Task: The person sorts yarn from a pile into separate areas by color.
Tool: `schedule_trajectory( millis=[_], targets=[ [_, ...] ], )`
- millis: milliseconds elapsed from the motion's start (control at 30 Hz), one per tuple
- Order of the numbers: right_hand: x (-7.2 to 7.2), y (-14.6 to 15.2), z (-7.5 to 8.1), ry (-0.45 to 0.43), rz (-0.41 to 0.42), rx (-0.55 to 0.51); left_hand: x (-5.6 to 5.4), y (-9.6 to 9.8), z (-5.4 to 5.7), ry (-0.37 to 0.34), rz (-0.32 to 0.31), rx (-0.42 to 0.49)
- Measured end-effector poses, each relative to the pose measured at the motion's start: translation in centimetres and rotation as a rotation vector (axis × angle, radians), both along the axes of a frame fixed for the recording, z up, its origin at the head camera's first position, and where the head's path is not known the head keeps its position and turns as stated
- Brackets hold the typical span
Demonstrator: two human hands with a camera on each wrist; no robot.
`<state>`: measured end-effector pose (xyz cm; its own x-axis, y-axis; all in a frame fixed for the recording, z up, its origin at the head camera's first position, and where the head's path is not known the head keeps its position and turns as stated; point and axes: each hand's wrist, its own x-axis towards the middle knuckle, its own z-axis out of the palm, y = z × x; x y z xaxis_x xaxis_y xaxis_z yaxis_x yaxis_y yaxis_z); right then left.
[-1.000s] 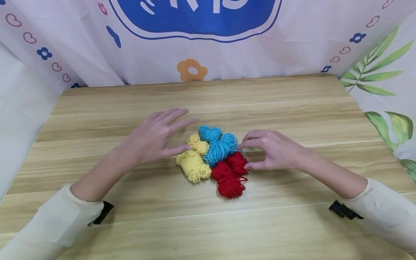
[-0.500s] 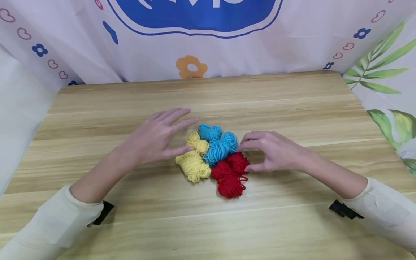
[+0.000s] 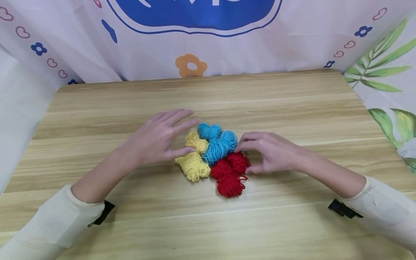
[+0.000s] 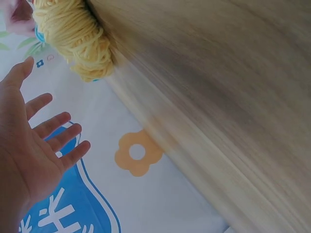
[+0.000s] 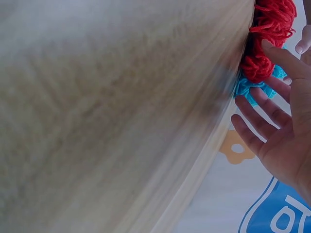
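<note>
Small tied bundles of yarn lie pressed together in the middle of the table: yellow yarn (image 3: 193, 167) on the left, blue yarn (image 3: 215, 151) at the centre and back, red yarn (image 3: 230, 185) at the front right. My left hand (image 3: 151, 141) hovers beside the yellow yarn with fingers spread, its thumb overlapping the yellow in the head view. On the other side, my right hand (image 3: 274, 151) has its fingers loosely bent, fingertips right at the edge of the blue and red yarn. In the right wrist view its thumb overlaps the red yarn (image 5: 276, 22). Neither hand grips anything.
A wood-grain table (image 3: 162, 224) carries the yarn. Behind it hangs a white printed cloth (image 3: 253, 54) with a blue sign and an orange flower. Black wrist devices (image 3: 344, 208) sit under both pale sleeves (image 3: 386, 209).
Both hands stay close to where they were. The left hand has drifted slightly right, its thumb further over the yellow yarn. The yarn bundles lie in the same arrangement; the head view has tilted slightly down.
</note>
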<state>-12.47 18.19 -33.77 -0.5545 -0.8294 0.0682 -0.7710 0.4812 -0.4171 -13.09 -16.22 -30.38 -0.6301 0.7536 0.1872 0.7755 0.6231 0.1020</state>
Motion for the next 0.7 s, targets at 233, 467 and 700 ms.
schedule_trajectory(
  millis=[233, 467, 700],
  targets=[
    [0.02, -0.04, -0.08, 0.009, -0.019, 0.028, 0.06, 0.44, 0.07, -0.011, -0.015, 0.004],
    [0.01, -0.08, 0.01, 0.025, -0.029, 0.054, 0.18, 0.79, 0.16, -0.026, -0.019, 0.001],
    [0.01, -0.32, -0.09, 0.04, -0.023, 0.065, 0.31, 1.03, -0.05, -0.014, -0.054, -0.006]
  ],
)
